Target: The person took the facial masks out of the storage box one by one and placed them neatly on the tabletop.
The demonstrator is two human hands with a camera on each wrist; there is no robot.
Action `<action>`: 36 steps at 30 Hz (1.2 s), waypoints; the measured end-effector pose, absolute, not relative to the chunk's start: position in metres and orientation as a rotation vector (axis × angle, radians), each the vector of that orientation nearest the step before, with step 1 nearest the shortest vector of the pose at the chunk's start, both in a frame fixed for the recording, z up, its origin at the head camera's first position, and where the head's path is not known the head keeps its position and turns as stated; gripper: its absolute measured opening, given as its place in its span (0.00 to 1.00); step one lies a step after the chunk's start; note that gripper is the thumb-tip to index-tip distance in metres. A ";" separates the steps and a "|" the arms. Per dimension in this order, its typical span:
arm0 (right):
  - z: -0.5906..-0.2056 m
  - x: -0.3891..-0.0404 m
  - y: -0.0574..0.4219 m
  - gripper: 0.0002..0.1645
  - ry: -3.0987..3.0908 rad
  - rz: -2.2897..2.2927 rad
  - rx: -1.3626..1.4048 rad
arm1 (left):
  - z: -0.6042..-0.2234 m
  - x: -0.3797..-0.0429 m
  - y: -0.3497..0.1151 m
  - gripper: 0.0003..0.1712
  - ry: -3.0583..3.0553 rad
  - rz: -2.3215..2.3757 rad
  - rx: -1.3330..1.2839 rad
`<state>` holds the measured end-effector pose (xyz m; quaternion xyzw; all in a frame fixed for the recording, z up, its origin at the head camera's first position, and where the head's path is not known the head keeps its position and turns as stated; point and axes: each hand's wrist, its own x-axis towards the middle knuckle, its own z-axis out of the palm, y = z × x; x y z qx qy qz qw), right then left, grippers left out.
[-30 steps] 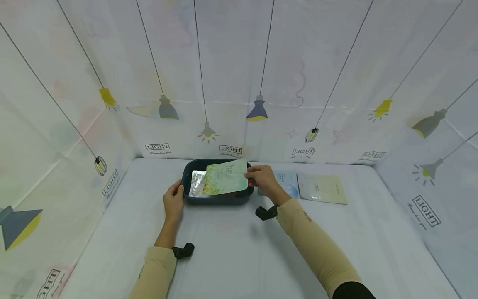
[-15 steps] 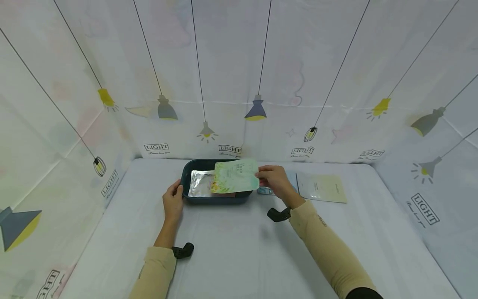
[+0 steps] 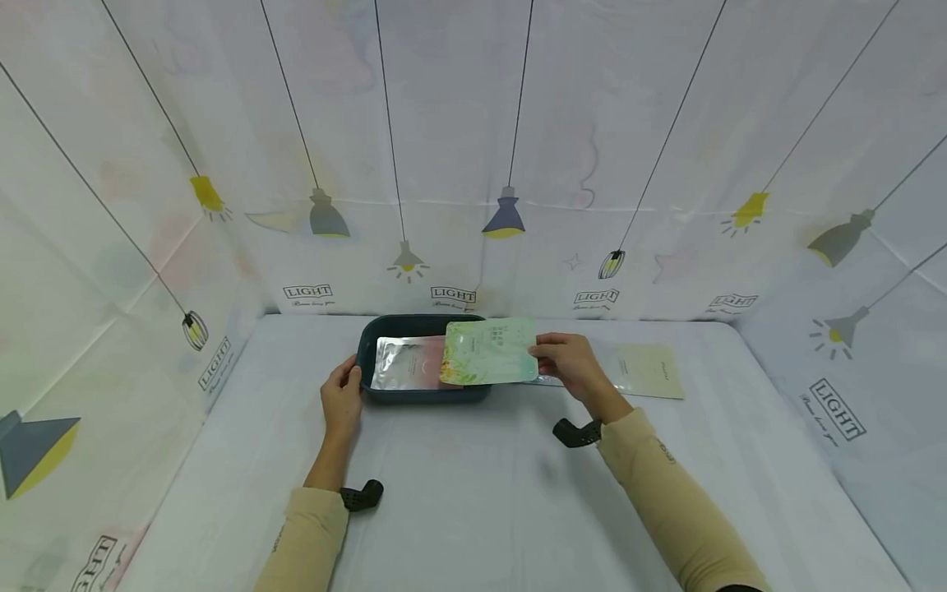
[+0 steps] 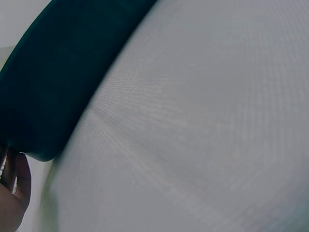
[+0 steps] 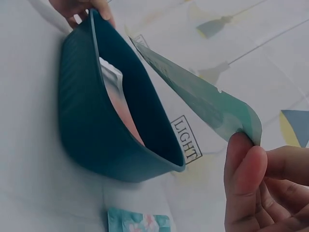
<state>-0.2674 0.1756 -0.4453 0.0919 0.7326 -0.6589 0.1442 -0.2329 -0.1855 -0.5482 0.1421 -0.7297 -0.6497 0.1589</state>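
Observation:
My right hand (image 3: 573, 362) pinches the right edge of a flat green sachet (image 3: 490, 353) printed with yellow flowers. The sachet hangs over the right end of a dark teal plastic basin (image 3: 425, 397); in the right wrist view it (image 5: 207, 99) is tilted and clear of the rim. Inside the basin lies a silver and pink sachet (image 3: 407, 366), partly covered by the green one in the head view. At the basin's left end my left hand (image 3: 343, 403) grips the rim, thumb on the near side. Only part of that hand (image 4: 14, 193) shows in the left wrist view.
Right of the basin a blue sachet with pink flowers (image 5: 140, 221) lies on the white tabletop (image 3: 459, 493), mostly behind my right hand in the head view. Beside it lies a beige sachet (image 3: 654, 372). A lamp-printed cloth backdrop (image 3: 459, 164) stands behind the table.
My right hand has moved right with the green sachet, from over the basin's middle to past its right end. More of the silver and pink sachet shows. My left hand stays on the rim.

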 end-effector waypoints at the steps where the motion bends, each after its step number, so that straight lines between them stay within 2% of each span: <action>1: -0.445 -0.266 0.178 0.25 2.117 -1.896 0.261 | -0.548 -0.233 -0.186 0.22 -2.088 -1.858 0.404; 15: -0.449 -0.250 0.216 0.26 2.153 -1.895 0.202 | -0.548 -0.233 -0.185 0.22 -2.085 -1.857 0.419; 36: -0.477 -0.225 0.268 0.29 2.114 -1.844 0.361 | -0.548 -0.233 -0.185 0.22 -2.076 -1.875 0.413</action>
